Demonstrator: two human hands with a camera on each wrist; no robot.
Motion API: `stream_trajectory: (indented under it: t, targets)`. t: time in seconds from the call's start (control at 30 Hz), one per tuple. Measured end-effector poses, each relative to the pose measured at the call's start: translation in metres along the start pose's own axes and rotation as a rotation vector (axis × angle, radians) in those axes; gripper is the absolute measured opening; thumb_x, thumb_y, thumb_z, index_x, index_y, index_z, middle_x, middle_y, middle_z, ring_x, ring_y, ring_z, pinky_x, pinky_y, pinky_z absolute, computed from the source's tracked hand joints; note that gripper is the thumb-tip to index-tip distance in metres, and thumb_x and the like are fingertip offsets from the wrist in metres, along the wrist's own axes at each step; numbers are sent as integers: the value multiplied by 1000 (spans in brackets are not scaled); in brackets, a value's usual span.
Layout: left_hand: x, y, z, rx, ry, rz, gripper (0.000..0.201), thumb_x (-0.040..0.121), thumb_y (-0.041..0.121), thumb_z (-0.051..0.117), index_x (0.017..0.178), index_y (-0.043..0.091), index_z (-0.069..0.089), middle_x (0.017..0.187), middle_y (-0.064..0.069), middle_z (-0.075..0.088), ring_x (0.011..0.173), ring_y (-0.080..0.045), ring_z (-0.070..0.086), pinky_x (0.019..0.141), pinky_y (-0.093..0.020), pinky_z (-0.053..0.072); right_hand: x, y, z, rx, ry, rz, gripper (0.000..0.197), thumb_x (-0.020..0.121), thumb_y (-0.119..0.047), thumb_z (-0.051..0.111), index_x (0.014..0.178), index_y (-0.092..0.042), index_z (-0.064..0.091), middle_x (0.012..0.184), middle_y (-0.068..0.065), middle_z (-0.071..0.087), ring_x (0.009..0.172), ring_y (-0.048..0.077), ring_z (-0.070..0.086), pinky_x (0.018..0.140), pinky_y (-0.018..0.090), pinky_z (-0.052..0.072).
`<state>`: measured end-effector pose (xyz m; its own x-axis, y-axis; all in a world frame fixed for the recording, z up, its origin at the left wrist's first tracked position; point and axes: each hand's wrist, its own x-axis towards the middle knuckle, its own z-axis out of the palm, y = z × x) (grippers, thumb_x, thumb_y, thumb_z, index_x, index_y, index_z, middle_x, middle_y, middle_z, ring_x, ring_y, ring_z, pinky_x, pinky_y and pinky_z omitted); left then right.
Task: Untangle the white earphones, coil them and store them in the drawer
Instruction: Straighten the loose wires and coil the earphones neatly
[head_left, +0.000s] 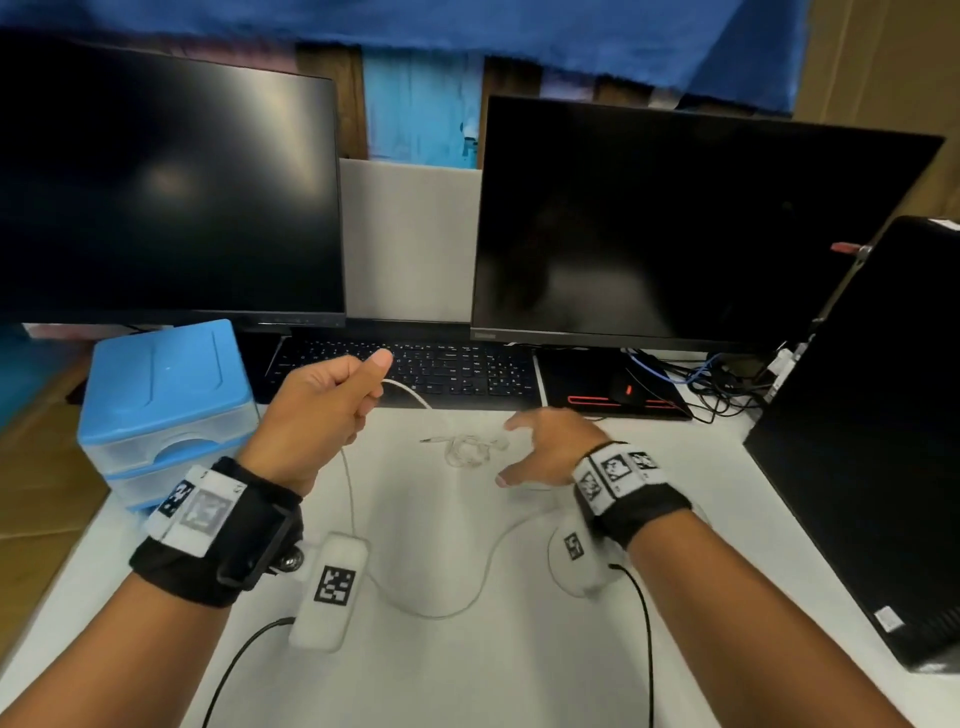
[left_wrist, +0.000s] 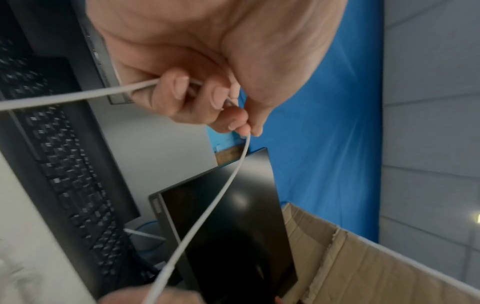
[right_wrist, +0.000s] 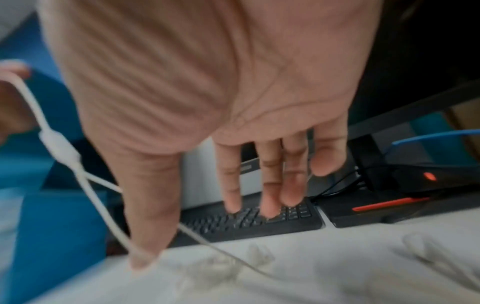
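Note:
The white earphones lie partly in a small tangle (head_left: 467, 451) on the white desk (head_left: 441, 675), with the jack pointing left. My left hand (head_left: 358, 395) is raised in a fist and grips the earphone cord (left_wrist: 78, 95), which leaves it on both sides. One strand hangs down, loops across the desk (head_left: 431, 616) and runs toward my right hand. My right hand (head_left: 522, 452) hovers just right of the tangle with straight, spread fingers (right_wrist: 270, 185), holding nothing. The cord's inline remote (right_wrist: 59, 148) hangs left of the right thumb. The blue drawer unit (head_left: 166, 400) stands at the left, its drawers shut.
Two dark monitors (head_left: 675, 223) stand at the back with a black keyboard (head_left: 415, 369) under them. A mouse (head_left: 623, 389) sits on a black pad at the right, beside loose cables. A black computer tower (head_left: 872, 441) stands along the right edge.

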<state>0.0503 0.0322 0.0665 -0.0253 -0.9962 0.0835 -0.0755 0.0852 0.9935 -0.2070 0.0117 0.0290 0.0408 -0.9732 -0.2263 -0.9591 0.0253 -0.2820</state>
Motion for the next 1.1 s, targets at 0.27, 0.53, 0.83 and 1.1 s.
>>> stream_trajectory:
  t: [0.27,0.53,0.83,1.1]
  targets:
    - [2,22,-27,-140,72,72,40,91,45,58,59,23,54,53,8,40,42,-4,32,40,-15,29,2,45,-19,268,-1,157,30,100,-31,50,99,-10,70,80,6,69,69,16,63,64,28,50]
    - [12,7,-30,76,212,50,45,91,45,63,53,21,57,50,10,44,49,-9,35,51,-25,29,-63,34,-78,727,496,-168,28,97,-27,60,77,-14,74,53,0,57,47,8,47,48,18,41]
    - [11,-6,-31,174,193,-35,42,90,44,64,60,17,53,56,4,44,51,-12,34,52,-25,31,-85,29,-116,759,844,-260,17,97,-19,59,85,-17,70,72,-1,73,67,12,70,62,29,57]
    - [8,8,-34,2,259,-12,41,95,43,58,61,22,47,54,8,38,47,-9,30,43,-19,26,-74,56,-122,239,913,-21,13,89,-31,62,80,-24,68,67,-3,66,69,25,64,72,43,58]
